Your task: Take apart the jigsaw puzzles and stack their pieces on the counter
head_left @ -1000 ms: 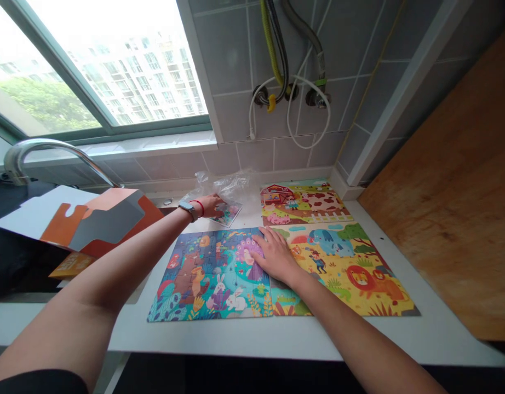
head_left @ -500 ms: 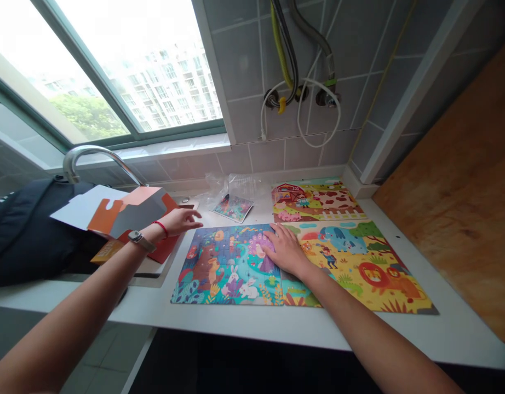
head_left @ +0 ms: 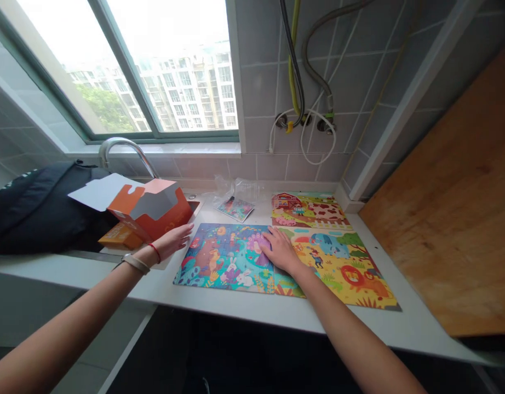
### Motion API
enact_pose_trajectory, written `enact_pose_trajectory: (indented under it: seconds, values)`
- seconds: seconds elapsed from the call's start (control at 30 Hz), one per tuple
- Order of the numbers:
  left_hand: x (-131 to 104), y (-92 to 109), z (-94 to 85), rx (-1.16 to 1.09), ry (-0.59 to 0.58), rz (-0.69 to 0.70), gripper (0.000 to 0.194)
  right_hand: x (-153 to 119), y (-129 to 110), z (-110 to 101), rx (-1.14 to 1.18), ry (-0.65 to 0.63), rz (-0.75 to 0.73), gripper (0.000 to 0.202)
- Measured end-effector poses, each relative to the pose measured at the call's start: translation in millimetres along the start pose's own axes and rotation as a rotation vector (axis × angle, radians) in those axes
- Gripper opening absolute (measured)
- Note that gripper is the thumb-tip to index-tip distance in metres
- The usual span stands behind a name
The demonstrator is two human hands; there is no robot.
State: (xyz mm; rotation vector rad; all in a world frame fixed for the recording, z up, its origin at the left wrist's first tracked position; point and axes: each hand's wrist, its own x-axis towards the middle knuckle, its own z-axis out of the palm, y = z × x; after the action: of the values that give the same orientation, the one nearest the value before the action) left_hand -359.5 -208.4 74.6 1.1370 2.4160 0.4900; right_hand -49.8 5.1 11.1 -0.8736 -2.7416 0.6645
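A blue and teal animal puzzle (head_left: 231, 268) lies assembled on the white counter (head_left: 285, 317). Beside it on the right is a yellow puzzle with lions and elephants (head_left: 334, 268), and behind that a farm puzzle with a cow (head_left: 310, 210). My right hand (head_left: 280, 250) lies flat with spread fingers across the seam between the blue and yellow puzzles. My left hand (head_left: 173, 242) hovers near the blue puzzle's left edge, fingers stretched out, holding nothing. Just beyond it stands an open orange box (head_left: 166, 210).
A small picture card (head_left: 236, 209) and clear plastic wrap (head_left: 250, 189) lie behind the blue puzzle. At left are a black bag (head_left: 42, 208), a yellow-orange box (head_left: 121, 236) and a faucet (head_left: 127, 143) by the sink. A wooden panel (head_left: 449, 219) borders the right.
The camera view has shifted. My left hand has moved down and left, off the puzzle's upper left corner, and its fingers have straightened. My right hand remains on the puzzles.
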Motion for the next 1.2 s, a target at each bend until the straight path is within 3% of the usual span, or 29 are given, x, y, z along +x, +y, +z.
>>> enact_pose_trajectory:
  seconds: [0.13, 0.3, 0.43, 0.67, 0.8, 0.9, 1.03, 1.13, 1.2]
  values:
    - [-17, -12, 22.3, -0.163, 0.055, 0.065, 0.087, -24, -6, 1, -0.041, -0.022, -0.033, 0.055]
    - [-43, -10, 75.5, 0.145, 0.075, 0.332, 0.078, -72, -4, 2, -0.083, -0.066, -0.052, 0.057]
    - [-54, 5, 113.0, 0.339, 0.107, 0.438, 0.069, -116, 1, -5, -0.109, -0.111, -0.014, 0.060]
    - [-52, 19, 124.3, 0.390, 0.115, 0.422, 0.068, -172, 27, -31, -0.146, -0.194, 0.066, 0.064]
    - [-54, 23, 133.3, 0.373, 0.179, 0.367, 0.074, -192, 66, -41, -0.133, -0.085, 0.260, 0.065]
    - [-60, 46, 140.7, 0.263, 0.151, 0.397, 0.074, -201, 102, -49, -0.009, 0.140, 0.385, 0.066]
    - [-58, 105, 136.6, 0.052, 0.092, 0.546, 0.071, -199, 140, -70, 0.356, 0.491, 0.365, 0.060]
    - [-33, 149, 128.1, 0.002, 0.025, 0.714, 0.068, -187, 153, -92, 0.673, 0.494, 0.429, 0.060]
    - [-6, 172, 125.5, 0.064, -0.031, 0.748, 0.059, -176, 158, -104, 0.790, 0.450, 0.469, 0.061]
